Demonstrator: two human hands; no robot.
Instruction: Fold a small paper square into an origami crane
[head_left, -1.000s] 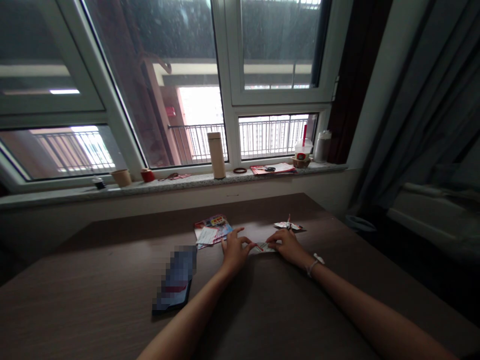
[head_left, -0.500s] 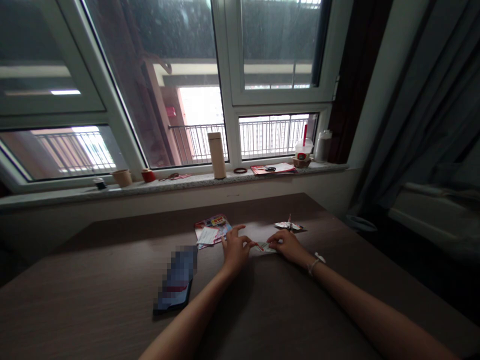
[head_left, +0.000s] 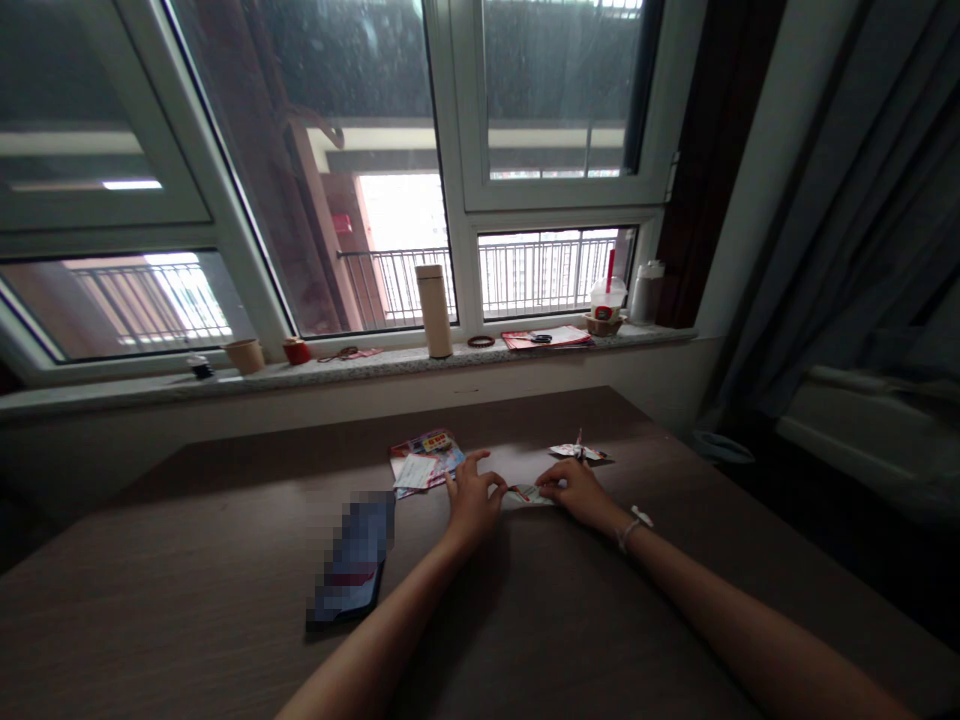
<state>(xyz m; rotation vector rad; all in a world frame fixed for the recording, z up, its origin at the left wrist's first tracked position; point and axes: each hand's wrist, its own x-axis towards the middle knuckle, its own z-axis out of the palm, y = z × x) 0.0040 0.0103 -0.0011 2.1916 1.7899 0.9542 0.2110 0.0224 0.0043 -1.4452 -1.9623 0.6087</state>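
A small piece of folded paper [head_left: 529, 494], pale with a red strip, lies between my hands above the brown table [head_left: 225, 540]. My left hand [head_left: 474, 502] pinches its left end with thumb and a finger, the other fingers partly raised. At its right end, my right hand [head_left: 574, 490] grips the paper with closed fingertips. Just beyond my right hand rests a folded paper crane [head_left: 579, 451], white and red. Colourful printed papers [head_left: 427, 462] with a white slip on top lie behind my left hand.
A phone [head_left: 352, 560] lies left of my left forearm. Along the windowsill [head_left: 375, 368] stand a beige bottle [head_left: 433, 312], a paper cup [head_left: 244, 356], a red spool [head_left: 297, 351], scissors on red papers [head_left: 551, 338] and a drink cup [head_left: 606, 300].
Both hands keep their hold on the folded paper. The fingers of my left hand have shifted very slightly, and the paper's red strip has tilted a little.
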